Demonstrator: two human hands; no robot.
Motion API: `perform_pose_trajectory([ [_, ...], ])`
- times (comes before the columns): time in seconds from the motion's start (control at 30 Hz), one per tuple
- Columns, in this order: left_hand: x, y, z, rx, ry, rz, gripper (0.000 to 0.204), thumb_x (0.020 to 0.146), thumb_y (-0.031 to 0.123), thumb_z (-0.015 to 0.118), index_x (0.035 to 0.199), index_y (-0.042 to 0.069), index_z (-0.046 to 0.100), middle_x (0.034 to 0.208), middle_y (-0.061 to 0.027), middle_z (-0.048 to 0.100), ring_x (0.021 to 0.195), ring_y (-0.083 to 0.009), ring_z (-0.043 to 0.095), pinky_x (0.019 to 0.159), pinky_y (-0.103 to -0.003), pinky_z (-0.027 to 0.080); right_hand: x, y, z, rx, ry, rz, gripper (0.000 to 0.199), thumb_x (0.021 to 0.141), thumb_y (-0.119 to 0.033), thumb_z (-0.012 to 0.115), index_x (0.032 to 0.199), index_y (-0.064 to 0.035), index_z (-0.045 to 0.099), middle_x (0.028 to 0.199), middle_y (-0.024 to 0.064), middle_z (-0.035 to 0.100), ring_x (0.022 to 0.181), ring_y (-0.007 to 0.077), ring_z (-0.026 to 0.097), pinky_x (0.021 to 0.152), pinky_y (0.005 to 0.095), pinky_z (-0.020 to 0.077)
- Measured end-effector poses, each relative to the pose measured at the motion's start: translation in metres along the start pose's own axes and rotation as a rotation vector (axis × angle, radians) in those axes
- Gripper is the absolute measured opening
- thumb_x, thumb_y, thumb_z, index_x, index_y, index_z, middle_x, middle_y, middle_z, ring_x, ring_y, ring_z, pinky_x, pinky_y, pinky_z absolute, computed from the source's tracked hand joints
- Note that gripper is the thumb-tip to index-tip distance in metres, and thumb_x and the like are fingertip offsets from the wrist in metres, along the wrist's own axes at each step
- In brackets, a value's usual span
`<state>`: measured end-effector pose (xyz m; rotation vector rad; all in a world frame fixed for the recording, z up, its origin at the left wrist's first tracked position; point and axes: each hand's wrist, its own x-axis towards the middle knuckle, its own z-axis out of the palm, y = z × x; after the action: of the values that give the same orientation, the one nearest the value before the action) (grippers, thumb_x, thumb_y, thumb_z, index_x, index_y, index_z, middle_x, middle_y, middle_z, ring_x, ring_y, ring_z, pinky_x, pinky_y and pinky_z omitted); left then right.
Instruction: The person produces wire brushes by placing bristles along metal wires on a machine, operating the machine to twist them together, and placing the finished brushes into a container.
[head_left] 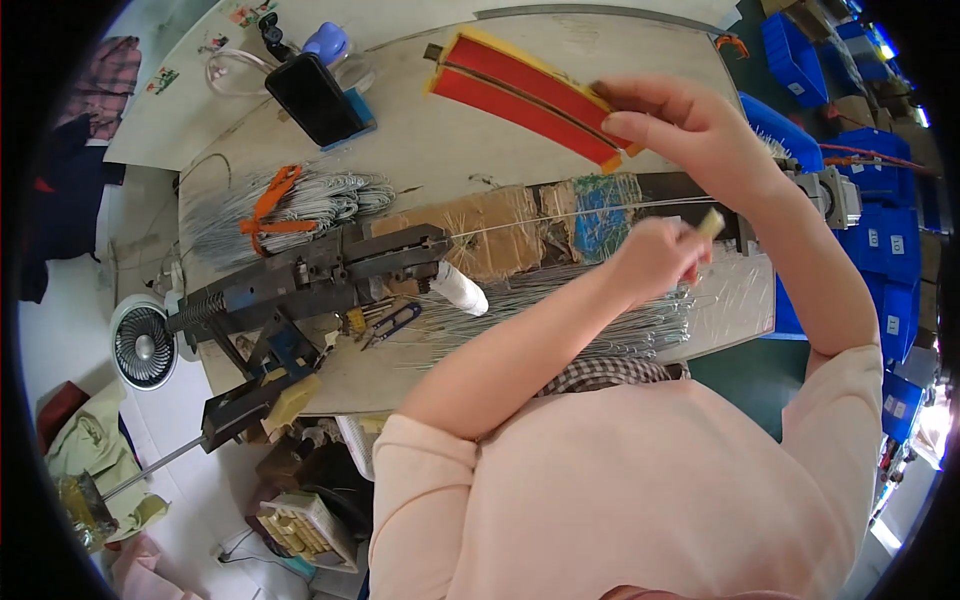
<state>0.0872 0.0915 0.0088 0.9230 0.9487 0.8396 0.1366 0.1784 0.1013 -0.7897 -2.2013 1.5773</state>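
the fingers of the left hand (655,258) are curled shut around a small pale yellow block (711,223), which pokes out past the knuckles; a thin straight steel wire (560,217) appears to run from this fist leftward to the dark metal wire-working jig (320,272), though whether the wire itself is pinched cannot be told. the right hand (690,125) is held above it, thumb and forefinger closed on the near end of a long red strip with yellow edges (520,88), which lies slanted on the pale wooden bench (420,130). between the hands and the jig, a worn cardboard pad wrapped in tape (500,225) is seen under the wire, and a loose sheaf of straight steel wires (560,315) is spread below the left forearm. a white cylindrical handle (460,288) juts from the jig.

for the step in hand, it is judged that the wire is best kept level and in line with the jig, the fist steady so no kink is put in.

further out, a bundle of wires tied with orange tape (290,205), a black phone on a stand (315,98), a small white fan (143,345) and blue plastic bins (890,200) are seen.
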Motion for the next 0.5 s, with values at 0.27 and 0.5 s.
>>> perform_pose_trajectory([
  [0.27,-0.057,-0.012,-0.018,-0.625,0.448,-0.104,0.027,0.092,0.028,0.049,0.096,0.002,0.056,0.076,0.0007,0.050,0.072,-0.0100,0.050,0.059,-0.022,0.038,-0.022,0.035,-0.019,-0.256,0.002,-0.044,0.031,0.083,-0.017,0.061,0.110,-0.0005,0.059,0.095,0.0088,0.060,0.089,0.0151,0.054,0.078,0.0271,0.0434],
  [0.5,-0.107,-0.024,-0.042,-0.748,0.691,0.087,0.023,0.092,0.027,0.050,0.096,0.005,0.055,0.077,0.0014,0.052,0.075,-0.0113,0.052,0.061,-0.023,0.039,0.000,0.044,0.010,-0.571,-0.266,-0.090,0.028,0.081,-0.013,0.061,0.106,-0.0025,0.061,0.084,0.0109,0.053,0.080,0.0221,0.049,0.073,0.0306,0.0409],
])
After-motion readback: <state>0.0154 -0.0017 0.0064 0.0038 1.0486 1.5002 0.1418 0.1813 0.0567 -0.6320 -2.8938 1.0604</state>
